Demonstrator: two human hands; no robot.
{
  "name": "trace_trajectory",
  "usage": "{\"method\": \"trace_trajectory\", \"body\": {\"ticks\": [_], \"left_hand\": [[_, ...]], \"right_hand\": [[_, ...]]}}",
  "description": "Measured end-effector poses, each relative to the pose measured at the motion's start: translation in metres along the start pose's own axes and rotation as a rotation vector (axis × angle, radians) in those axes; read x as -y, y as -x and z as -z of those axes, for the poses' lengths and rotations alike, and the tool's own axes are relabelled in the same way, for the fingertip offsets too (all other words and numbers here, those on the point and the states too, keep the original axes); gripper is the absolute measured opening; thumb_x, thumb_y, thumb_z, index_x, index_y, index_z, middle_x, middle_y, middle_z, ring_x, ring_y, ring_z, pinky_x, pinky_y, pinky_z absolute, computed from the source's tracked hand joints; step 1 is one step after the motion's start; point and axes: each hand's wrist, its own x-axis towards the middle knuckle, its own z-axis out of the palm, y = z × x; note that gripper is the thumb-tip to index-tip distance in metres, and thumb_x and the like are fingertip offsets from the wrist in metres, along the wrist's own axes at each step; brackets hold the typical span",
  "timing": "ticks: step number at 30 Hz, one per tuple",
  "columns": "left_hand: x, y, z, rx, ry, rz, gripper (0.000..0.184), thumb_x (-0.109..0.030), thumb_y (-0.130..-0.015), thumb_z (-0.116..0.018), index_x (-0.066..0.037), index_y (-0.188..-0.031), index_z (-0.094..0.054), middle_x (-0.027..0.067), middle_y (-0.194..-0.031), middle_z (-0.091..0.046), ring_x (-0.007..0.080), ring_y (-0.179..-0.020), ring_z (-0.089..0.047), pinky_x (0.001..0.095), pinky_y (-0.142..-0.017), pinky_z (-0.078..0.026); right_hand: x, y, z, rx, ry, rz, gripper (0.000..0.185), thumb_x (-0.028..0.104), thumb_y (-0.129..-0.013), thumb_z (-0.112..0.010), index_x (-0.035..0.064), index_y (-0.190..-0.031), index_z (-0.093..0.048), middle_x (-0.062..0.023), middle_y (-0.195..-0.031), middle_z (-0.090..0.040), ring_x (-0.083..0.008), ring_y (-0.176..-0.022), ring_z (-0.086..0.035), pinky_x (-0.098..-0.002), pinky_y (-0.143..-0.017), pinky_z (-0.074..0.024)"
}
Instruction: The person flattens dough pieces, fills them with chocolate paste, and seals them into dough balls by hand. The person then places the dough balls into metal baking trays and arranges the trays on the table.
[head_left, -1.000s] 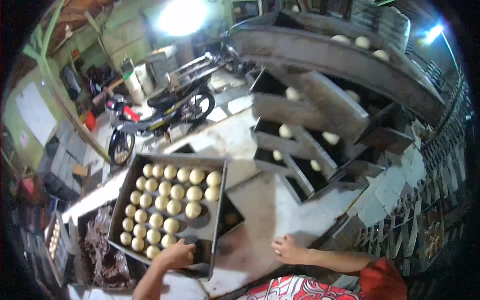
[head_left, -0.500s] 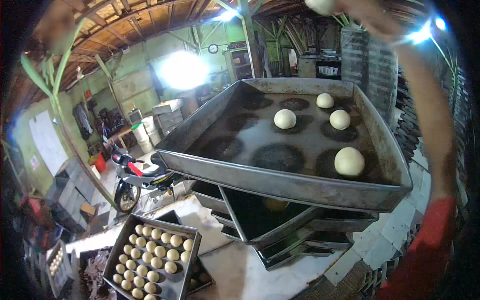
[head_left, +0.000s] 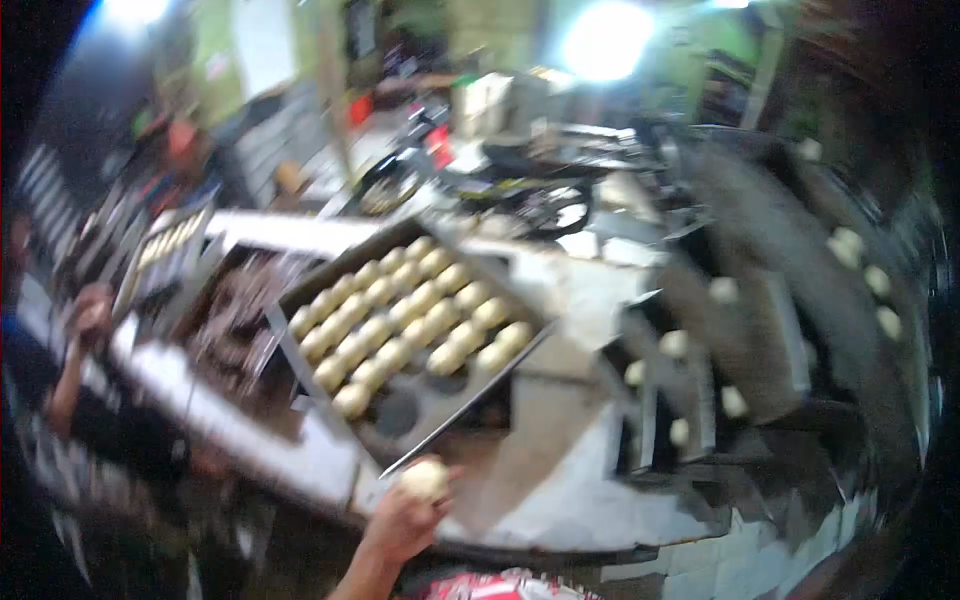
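Note:
My left hand (head_left: 400, 522) is at the bottom centre, its fingers closed around a pale dough ball (head_left: 426, 480). Just above it, a tilted metal tray (head_left: 430, 440) holds rows of round dough balls (head_left: 400, 312), with dark bare metal at its near corner. My right hand is out of view. At the right, a large baking tray (head_left: 780, 210) shows smeared by motion, with a few dough balls (head_left: 845, 247) near its far side. More trays (head_left: 690, 385) are stacked below it, some with dough balls inside.
Another person's hand (head_left: 92, 305) shows at the far left, near a smaller tray of dough pieces (head_left: 170, 245). A dark crumpled mass (head_left: 235, 320) lies on the white worktop (head_left: 560, 500). Behind the worktop stands a motorbike (head_left: 480, 185).
My view has swung left and down, shifting the tray stack rightward. My raised right arm has left view. My left hand now appears low in front, holding a dough ball.

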Motion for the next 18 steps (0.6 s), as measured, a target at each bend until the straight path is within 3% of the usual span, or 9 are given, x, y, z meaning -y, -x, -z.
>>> {"method": "trace_trajectory", "body": {"ticks": [1,3,5,6,8,10,13,15,18], "left_hand": [[-0.024,0.005,-0.036,0.073,0.18,0.063,0.046,-0.01,-0.08,-0.063,-0.006,-0.122,-0.046,0.0151,-0.112,-0.058,0.0183,-0.088,-0.059,0.0313,-0.074,-0.051],[-0.039,0.001,-0.051,0.08,-0.157,0.149,0.051,0.0,-0.08,-0.063,-0.007,-0.127,-0.043,0.0091,-0.111,-0.056,0.0162,-0.104,-0.055,0.0309,-0.09,-0.047],[-0.044,0.004,-0.048,0.137,-0.415,-0.174,0.062,0.003,-0.078,-0.064,-0.006,-0.133,-0.037,0.0108,-0.11,-0.056,0.0198,-0.103,-0.054,0.0298,-0.093,-0.043],[-0.051,0.004,-0.04,0.183,-0.428,-0.29,0.058,0.0,-0.082,-0.059,-0.005,-0.134,-0.034,0.0132,-0.114,-0.054,0.0212,-0.105,-0.052,0.0304,-0.092,-0.041],[-0.111,0.032,0.003,0.478,-0.612,0.01,0.05,-0.006,-0.087,-0.053,-0.002,-0.133,-0.036,0.0149,-0.118,-0.052,0.0184,-0.111,-0.048,0.03,-0.094,-0.039],[-0.161,0.058,0.083,0.499,-0.599,-0.049,0.049,-0.006,-0.089,-0.049,0.0,-0.135,-0.035,0.0105,-0.122,-0.051,0.0159,-0.112,-0.048,0.0277,-0.096,-0.036],[-0.192,0.121,0.208,0.116,0.011,0.138,0.064,0.001,-0.08,-0.059,0.0,-0.137,-0.031,0.0103,-0.126,-0.048,0.0173,-0.115,-0.048,0.0286,-0.099,-0.038],[-0.204,0.145,0.254,-0.283,0.091,0.053,0.061,0.007,-0.078,-0.056,0.002,-0.134,-0.033,0.0091,-0.119,-0.052,0.0167,-0.109,-0.052,0.028,-0.096,-0.041],[-0.183,0.125,0.301,-0.635,0.03,-0.013,0.047,0.006,-0.079,-0.057,0.003,-0.124,-0.044,0.008,-0.109,-0.057,0.0158,-0.097,-0.056,0.0265,-0.087,-0.045]], "right_hand": [[0.027,0.038,-0.041,0.113,-0.026,0.083,0.031,0.028,-0.088,-0.049,0.0036,-0.106,-0.052,-0.0105,-0.091,-0.058,-0.023,-0.083,-0.057,-0.0344,-0.067,-0.0469],[0.064,0.093,-0.125,0.269,-0.187,0.348,0.028,0.028,-0.087,-0.05,0.0027,-0.098,-0.056,-0.0105,-0.081,-0.06,-0.0241,-0.075,-0.058,-0.0347,-0.06,-0.047],[0.106,0.12,-0.22,0.192,-0.429,0.609,0.027,0.028,-0.087,-0.051,0.0017,-0.091,-0.059,-0.0104,-0.072,-0.061,-0.0251,-0.067,-0.059,-0.0351,-0.053,-0.0471],[0.136,0.136,-0.276,0.141,-0.622,0.409,0.029,0.023,-0.086,-0.055,0.0047,-0.108,-0.058,-0.0138,-0.091,-0.06,-0.0283,-0.086,-0.055,-0.0458,-0.08,-0.0438],[0.211,0.124,-0.365,0.129,-0.338,0.349,0.052,0.043,-0.096,-0.03,-0.0002,-0.099,-0.058,-0.0141,-0.088,-0.062,-0.0297,-0.078,-0.058,-0.0394,-0.073,-0.0458],[0.261,0.126,-0.426,0.015,-0.686,0.319,0.041,0.034,-0.096,-0.038,-0.002,-0.098,-0.059,-0.0139,-0.089,-0.061,-0.0309,-0.079,-0.057,-0.0395,-0.073,-0.0457],[0.332,0.129,-0.518,0.616,-0.814,-0.219,0.021,0.012,-0.086,-0.057,-0.0036,-0.099,-0.055,-0.0196,-0.094,-0.06,-0.0284,-0.083,-0.059,-0.0354,-0.075,-0.0473],[0.353,0.171,-0.6,0.666,-0.526,-0.24,0.043,0.014,-0.083,-0.062,-0.0022,-0.118,-0.043,-0.0245,-0.113,-0.052,-0.0389,-0.099,-0.053,-0.0398,-0.085,-0.0435],[0.367,0.232,-0.684,0.405,-0.432,-0.483,0.038,0.012,-0.084,-0.058,-0.0045,-0.115,-0.045,-0.0212,-0.106,-0.052,-0.0372,-0.103,-0.048,-0.0406,-0.089,-0.0403]]}}
